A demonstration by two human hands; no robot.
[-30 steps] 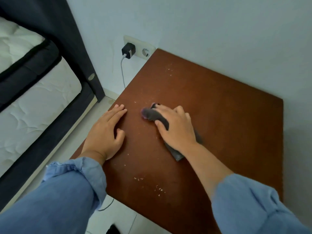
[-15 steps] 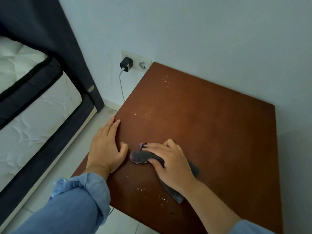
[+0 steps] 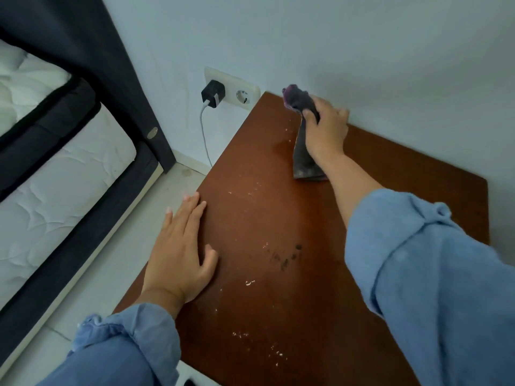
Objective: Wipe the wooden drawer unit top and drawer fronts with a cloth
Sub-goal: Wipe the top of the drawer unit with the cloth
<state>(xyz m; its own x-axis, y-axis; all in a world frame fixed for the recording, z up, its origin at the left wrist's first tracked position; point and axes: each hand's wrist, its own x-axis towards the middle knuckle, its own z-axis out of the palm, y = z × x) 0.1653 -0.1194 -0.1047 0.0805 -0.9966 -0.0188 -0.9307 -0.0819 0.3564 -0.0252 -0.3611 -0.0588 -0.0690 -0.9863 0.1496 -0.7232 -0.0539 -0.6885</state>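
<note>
**At the back corner: cloth pressed to the wood by the wall**

At the far corner of the wooden drawer unit top (image 3: 348, 218), right where it meets the pale wall (image 3: 362, 37), the right hand (image 3: 326, 129) is closed around a dark grey cloth (image 3: 302, 151). Fingers are wrapped over the upper part of it, thumb tucked across the front, and a bunched, purplish end sticks up past the knuckles towards the corner. The tail of the cloth lies flat on the wood under the wrist, trailing towards the camera.

Down on the near left edge, the left hand (image 3: 181, 252) is planted palm-down, fingers straight and lightly spread, thumb angled out onto the wood. It holds nothing; the outer fingers hang over the edge above the floor (image 3: 92, 288).

Between the two hands the brown surface carries pale specks and crumbs (image 3: 249, 282), with more scattered near the front edge, and a cluster of small dark smudges (image 3: 287, 259) just left of the right forearm. Both arms wear blue sleeves (image 3: 432, 274) rolled back from the wrists.

Off to the left, a wall socket (image 3: 231, 87) sits just beside the corner, with a black charger (image 3: 212, 93) plugged in and its white cable (image 3: 204, 135) dropping to the floor. Further left, a white mattress (image 3: 55, 176) in a dark bed frame (image 3: 55, 246). The drawer fronts are out of sight from this angle.
</note>
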